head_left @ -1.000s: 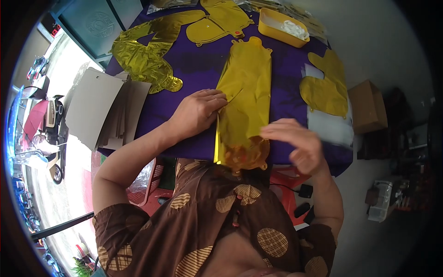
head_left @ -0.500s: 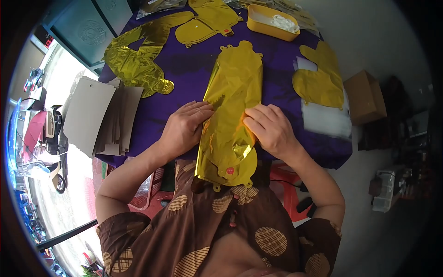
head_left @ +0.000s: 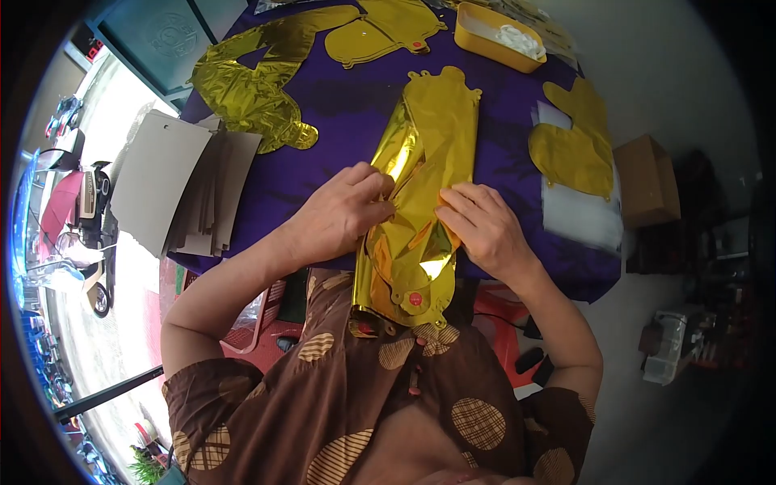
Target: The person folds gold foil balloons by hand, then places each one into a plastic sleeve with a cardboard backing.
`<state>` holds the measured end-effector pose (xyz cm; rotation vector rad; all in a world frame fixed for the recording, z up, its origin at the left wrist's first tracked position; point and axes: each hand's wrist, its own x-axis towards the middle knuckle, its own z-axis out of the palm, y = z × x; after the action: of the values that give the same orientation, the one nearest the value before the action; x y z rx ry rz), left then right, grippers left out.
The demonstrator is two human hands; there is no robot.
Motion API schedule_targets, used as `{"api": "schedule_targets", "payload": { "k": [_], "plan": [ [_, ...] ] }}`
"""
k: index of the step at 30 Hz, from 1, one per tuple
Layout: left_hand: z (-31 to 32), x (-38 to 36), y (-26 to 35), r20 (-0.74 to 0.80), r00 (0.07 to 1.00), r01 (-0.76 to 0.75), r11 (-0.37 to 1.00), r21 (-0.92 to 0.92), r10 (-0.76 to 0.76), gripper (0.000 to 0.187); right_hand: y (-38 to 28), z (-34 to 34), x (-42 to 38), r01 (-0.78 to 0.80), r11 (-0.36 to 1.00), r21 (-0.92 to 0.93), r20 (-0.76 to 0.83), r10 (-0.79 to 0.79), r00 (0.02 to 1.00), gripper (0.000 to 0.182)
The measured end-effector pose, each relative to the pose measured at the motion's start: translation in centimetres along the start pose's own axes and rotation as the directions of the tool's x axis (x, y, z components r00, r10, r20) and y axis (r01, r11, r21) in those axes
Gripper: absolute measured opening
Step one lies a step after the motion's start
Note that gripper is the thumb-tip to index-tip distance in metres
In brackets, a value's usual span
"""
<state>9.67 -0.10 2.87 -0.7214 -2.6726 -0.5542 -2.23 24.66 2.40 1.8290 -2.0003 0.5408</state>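
A long gold foil balloon, flat and uninflated, lies folded lengthwise on the purple tablecloth. Its near end, with a red dot, hangs over the table edge toward my lap. My left hand pinches the balloon's left edge and lifts the foil inward. On the right fold rests my right hand, its fingers pressing the foil down. Both hands grip the same balloon near its middle.
More flat gold balloons lie at the back left and another gold balloon at the right on clear bags. A yellow tray stands at the back. A stack of grey cards sits at the left edge. A cardboard box is on the floor.
My right hand came down from the air onto the balloon. The left hand has since lifted the left edge and folded it inward, so the balloon is narrower and creased.
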Motion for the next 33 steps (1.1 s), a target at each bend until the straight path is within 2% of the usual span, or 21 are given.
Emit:
{"api": "schedule_targets", "payload": {
  "k": [6, 9, 12, 15, 18, 21, 24, 33],
  "plan": [
    [0.2, -0.1, 1.0, 0.035, 0.999, 0.002, 0.998, 0.067, -0.004, 0.028, -1.4, -0.8, -0.3, -0.104, 0.993, -0.059, -0.069, 0.1, 0.993, 0.021],
    [0.6, -0.3, 2.1, 0.054, 0.997, 0.043, 0.991, 0.125, -0.05, 0.019, -1.5, -1.3, -0.5, -0.053, 0.998, -0.034, 0.0, 0.053, 0.999, 0.015],
    [1.2, -0.1, 2.6, -0.041, 0.997, 0.069, 0.996, 0.057, -0.067, 0.026, -1.3, -1.0, -0.9, -0.036, 0.999, -0.017, -0.016, 0.036, 0.999, 0.011],
    [0.6, 0.1, 2.4, -0.114, 0.987, 0.106, 0.989, -0.102, -0.117, 0.039, -1.2, -0.9, -1.0, -0.041, 0.999, -0.003, -0.034, 0.041, 0.999, 0.01],
    [-0.3, -0.2, 1.9, -0.026, 0.993, 0.117, 0.991, -0.066, -0.119, 0.037, -1.1, -0.6, -1.2, -0.038, 0.999, 0.0, -0.046, 0.038, 0.998, 0.011],
    [0.0, -0.7, 1.4, -0.001, 0.997, 0.071, 0.996, -0.044, -0.071, 0.033, -1.0, -0.6, -1.2, -0.042, 0.999, 0.014, -0.041, 0.043, 0.998, 0.011],
    [0.4, -1.2, 1.0, -0.016, 1.0, 0.024, 1.0, 0.006, -0.024, 0.028, -1.0, -0.6, -1.1, -0.042, 0.999, 0.012, -0.054, 0.043, 0.998, 0.011],
    [1.0, -1.0, 1.5, -0.057, 0.996, 0.073, 0.996, 0.05, -0.07, 0.025, -0.8, -0.8, -0.8, -0.054, 0.998, 0.045, -0.033, 0.056, 0.998, 0.012]
  ]
}}
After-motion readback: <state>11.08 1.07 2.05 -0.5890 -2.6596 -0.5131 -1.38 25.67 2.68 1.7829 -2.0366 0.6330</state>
